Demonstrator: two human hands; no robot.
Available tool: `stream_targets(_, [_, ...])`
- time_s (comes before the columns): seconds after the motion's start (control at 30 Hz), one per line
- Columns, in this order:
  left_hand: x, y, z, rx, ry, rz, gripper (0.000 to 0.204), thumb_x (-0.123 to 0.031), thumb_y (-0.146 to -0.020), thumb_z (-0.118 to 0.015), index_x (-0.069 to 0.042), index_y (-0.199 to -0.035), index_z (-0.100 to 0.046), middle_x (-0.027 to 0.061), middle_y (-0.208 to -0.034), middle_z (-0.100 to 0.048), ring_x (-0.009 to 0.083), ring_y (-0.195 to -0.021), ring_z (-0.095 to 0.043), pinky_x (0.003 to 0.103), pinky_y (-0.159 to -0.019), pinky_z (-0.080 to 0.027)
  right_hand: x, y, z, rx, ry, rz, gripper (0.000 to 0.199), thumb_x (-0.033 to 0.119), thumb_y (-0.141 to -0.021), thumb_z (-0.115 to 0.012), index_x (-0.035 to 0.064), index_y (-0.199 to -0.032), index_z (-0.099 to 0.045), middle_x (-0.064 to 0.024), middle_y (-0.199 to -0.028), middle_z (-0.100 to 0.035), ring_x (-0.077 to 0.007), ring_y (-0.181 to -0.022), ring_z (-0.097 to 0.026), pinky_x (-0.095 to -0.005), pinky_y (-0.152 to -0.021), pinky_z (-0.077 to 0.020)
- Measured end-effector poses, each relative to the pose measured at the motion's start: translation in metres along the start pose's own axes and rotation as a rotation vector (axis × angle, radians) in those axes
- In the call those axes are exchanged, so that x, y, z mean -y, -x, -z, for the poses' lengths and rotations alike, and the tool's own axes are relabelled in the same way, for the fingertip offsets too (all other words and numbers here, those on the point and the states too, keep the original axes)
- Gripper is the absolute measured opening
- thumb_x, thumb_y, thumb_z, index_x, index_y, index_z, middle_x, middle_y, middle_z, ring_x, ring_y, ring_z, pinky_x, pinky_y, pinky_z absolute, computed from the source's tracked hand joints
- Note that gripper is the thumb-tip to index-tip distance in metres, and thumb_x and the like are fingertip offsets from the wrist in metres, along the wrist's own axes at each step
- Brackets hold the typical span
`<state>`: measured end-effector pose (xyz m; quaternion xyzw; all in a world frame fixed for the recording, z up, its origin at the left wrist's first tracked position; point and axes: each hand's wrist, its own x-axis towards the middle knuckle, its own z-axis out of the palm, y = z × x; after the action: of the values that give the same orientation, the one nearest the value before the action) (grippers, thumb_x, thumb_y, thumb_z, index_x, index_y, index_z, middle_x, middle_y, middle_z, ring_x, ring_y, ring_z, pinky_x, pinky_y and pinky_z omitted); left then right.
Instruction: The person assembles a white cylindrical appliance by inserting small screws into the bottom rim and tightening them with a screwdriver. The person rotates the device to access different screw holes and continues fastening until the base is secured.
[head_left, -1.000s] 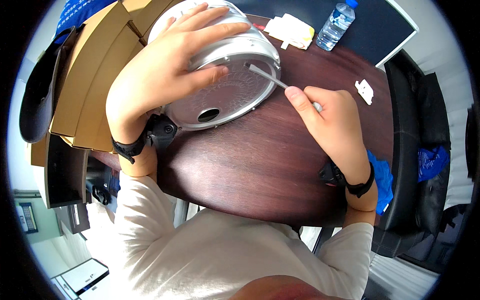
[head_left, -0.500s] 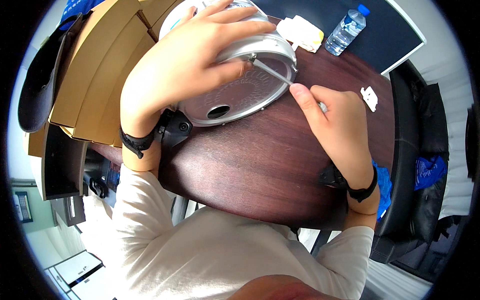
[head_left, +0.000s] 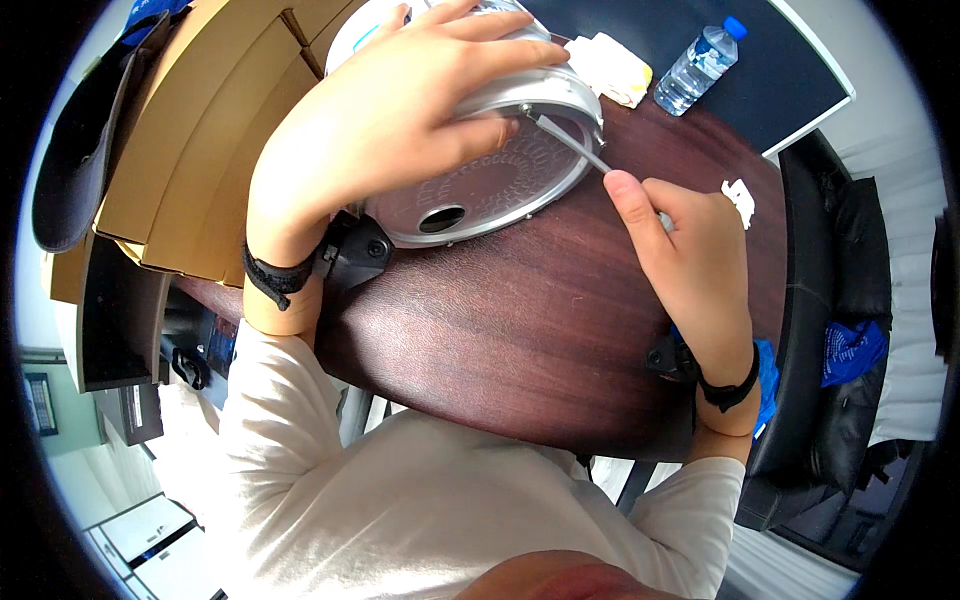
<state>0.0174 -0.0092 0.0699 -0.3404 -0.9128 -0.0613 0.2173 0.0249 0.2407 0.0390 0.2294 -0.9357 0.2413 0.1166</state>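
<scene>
A round white appliance [head_left: 505,215] is tipped so that its grey vented underside, with a dark oval opening, faces me. My left hand [head_left: 405,115] grips it from above, fingers spread over its top and thumb at the rim. In my right hand [head_left: 695,245] is a screwdriver [head_left: 573,142], its handle mostly hidden by my closed fingers. Its metal shaft slants up and left to the inner edge of the rim, just beside my left thumb. Whether the tip touches a screw or a clip there is too small to tell.
Beyond the appliance lie a white-and-yellow cloth or packet [head_left: 610,70] and a water bottle [head_left: 700,68] with a blue cap. A small white part [head_left: 738,202] rests on the dark wood table [head_left: 500,330] at right. Cardboard boxes [head_left: 190,140] stand close on the left.
The whole view has shifted slightly. Both hands keep their places on the appliance and the screwdriver, with the shaft still at the rim.
</scene>
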Motion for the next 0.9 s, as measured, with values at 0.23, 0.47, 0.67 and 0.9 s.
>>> stream_targets(0.23, [-0.001, 0.001, -0.001, -0.012, -0.016, 0.012, 0.058, -0.014, -0.078, -0.063, -0.011, -0.135, -0.053, 0.0181, -0.139, -0.049, 0.0400, -0.135, -0.038, 0.050, -0.114, -0.021, 0.004, 0.000, 0.002, -0.003, 0.044, -0.004, 0.054, 0.044, -0.091, -0.061, 0.0033, -0.055, -0.056, -0.0177, -0.049, -0.048, -0.0345, -0.043, -0.052, -0.0403, -0.041, -0.0360])
stream_targets(0.47, [-0.016, -0.001, -0.008, -0.094, -0.021, 0.117, 0.055, -0.011, -0.078, -0.066, -0.013, -0.132, -0.056, 0.0181, -0.138, -0.051, 0.0420, -0.133, -0.039, 0.051, -0.111, -0.028, 0.004, 0.000, 0.003, -0.037, 0.080, -0.025, 0.053, 0.043, -0.092, -0.060, 0.0033, -0.057, -0.058, -0.0190, -0.051, -0.049, -0.0369, -0.046, -0.054, -0.0418, -0.043, -0.0372])
stream_targets(0.67, [-0.016, -0.001, -0.011, -0.144, 0.005, 0.148, 0.054, -0.012, -0.078, -0.067, -0.013, -0.131, -0.056, 0.0177, -0.136, -0.053, 0.0436, -0.131, -0.041, 0.049, -0.112, -0.031, 0.003, -0.007, 0.009, 0.054, 0.017, -0.001, 0.058, 0.046, -0.094, -0.056, 0.0010, -0.058, -0.060, -0.0215, -0.053, -0.049, -0.0368, -0.047, -0.054, -0.0419, -0.044, -0.0380])
stream_targets(0.9, [-0.032, -0.005, -0.018, -0.158, -0.109, 0.276, 0.055, -0.015, -0.079, -0.066, -0.015, -0.133, -0.055, 0.0158, -0.135, -0.054, 0.0466, -0.129, -0.043, 0.057, -0.105, -0.035, -0.013, 0.000, -0.020, 0.694, -1.026, -0.443, 0.066, 0.058, -0.100, -0.034, 0.0087, -0.057, -0.045, -0.0038, -0.044, -0.041, -0.0161, -0.036, -0.042, -0.0304, -0.038, -0.0361])
